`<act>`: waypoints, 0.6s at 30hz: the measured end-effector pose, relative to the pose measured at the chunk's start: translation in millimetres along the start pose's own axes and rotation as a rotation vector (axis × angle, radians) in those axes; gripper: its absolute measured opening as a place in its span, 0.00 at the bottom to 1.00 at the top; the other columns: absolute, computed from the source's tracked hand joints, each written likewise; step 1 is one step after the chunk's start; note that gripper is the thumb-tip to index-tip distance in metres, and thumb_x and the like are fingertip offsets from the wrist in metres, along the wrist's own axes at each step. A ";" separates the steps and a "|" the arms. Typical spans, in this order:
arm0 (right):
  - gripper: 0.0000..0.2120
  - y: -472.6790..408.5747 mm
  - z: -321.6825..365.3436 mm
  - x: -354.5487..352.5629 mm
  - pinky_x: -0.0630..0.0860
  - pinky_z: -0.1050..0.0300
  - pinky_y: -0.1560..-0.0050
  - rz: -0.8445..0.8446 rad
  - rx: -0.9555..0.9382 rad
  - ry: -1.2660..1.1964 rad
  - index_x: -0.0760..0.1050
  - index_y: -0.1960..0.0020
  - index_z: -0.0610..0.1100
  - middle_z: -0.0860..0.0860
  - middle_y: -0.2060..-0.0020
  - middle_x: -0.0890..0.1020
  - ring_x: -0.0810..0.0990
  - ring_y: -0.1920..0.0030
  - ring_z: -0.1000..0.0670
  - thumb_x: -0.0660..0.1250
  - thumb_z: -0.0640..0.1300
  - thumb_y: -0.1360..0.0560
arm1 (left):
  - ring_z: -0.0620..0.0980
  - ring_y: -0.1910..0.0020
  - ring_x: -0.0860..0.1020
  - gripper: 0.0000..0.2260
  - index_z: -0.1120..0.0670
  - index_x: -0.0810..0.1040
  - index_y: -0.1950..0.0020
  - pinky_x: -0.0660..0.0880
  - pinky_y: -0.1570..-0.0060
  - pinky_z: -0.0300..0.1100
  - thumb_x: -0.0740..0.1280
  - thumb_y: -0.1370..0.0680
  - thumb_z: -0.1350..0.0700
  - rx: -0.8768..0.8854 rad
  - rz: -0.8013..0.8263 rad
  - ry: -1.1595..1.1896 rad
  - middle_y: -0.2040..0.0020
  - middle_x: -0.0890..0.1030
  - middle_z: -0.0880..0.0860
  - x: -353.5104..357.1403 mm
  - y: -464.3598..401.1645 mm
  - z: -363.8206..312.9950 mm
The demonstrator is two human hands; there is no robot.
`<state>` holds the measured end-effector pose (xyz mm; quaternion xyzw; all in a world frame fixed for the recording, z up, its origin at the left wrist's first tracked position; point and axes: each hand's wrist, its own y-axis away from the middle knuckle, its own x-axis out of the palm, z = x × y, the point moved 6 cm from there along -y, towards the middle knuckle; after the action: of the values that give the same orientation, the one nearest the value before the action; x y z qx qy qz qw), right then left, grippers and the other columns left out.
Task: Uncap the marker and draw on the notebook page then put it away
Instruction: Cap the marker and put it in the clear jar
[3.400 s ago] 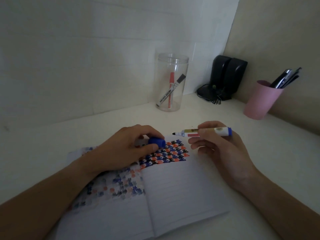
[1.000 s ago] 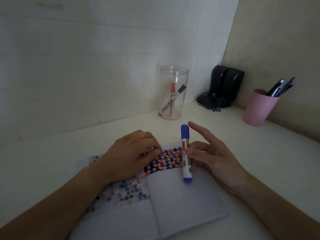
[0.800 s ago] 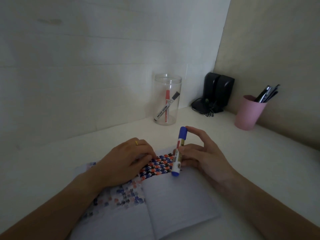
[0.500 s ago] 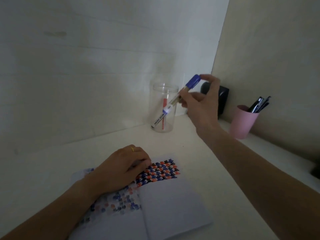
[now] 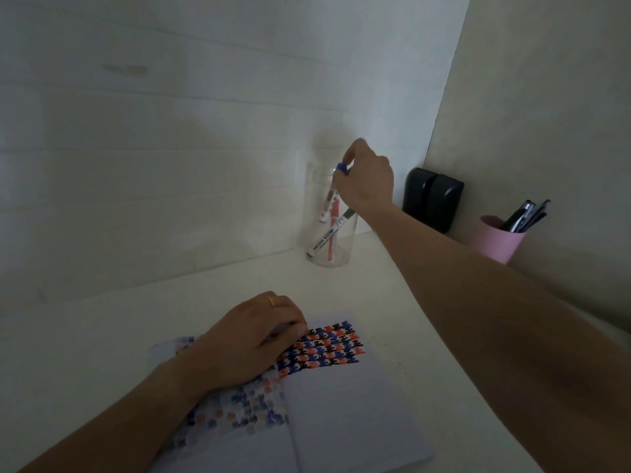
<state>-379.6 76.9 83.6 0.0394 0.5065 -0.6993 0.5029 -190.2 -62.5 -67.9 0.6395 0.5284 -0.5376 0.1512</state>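
Observation:
My right hand reaches over the clear plastic jar at the back of the desk and pinches the blue cap of the capped blue marker. The marker's lower body hangs inside the jar, tilted. My left hand lies flat on the open notebook, fingers curled over the left page beside a patch of blue, red and black marks. The notebook's right page is mostly blank.
Inside the jar lean a red marker and a black-capped marker. A black device stands in the corner. A pink cup with several pens stands at the right by the side wall.
My right hand lifted the capped marker off the notebook, carried it to the jar and lowered its tip inside. My left hand stayed on the notebook.

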 end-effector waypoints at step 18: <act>0.05 86.5 10.6 -53.9 0.81 0.51 0.48 -0.008 -0.091 -0.013 0.83 0.50 0.48 0.55 0.54 0.87 0.82 0.53 0.50 0.69 0.46 0.25 | 0.44 0.50 0.77 0.15 0.51 0.82 0.45 0.76 0.48 0.45 0.58 0.17 0.46 0.019 0.024 -0.047 0.47 0.83 0.45 -3.9 2.5 -9.4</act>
<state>-284.1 106.3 61.4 0.0098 0.5346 -0.6778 0.5046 -182.6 -58.3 -62.0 0.6343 0.5119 -0.5556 0.1639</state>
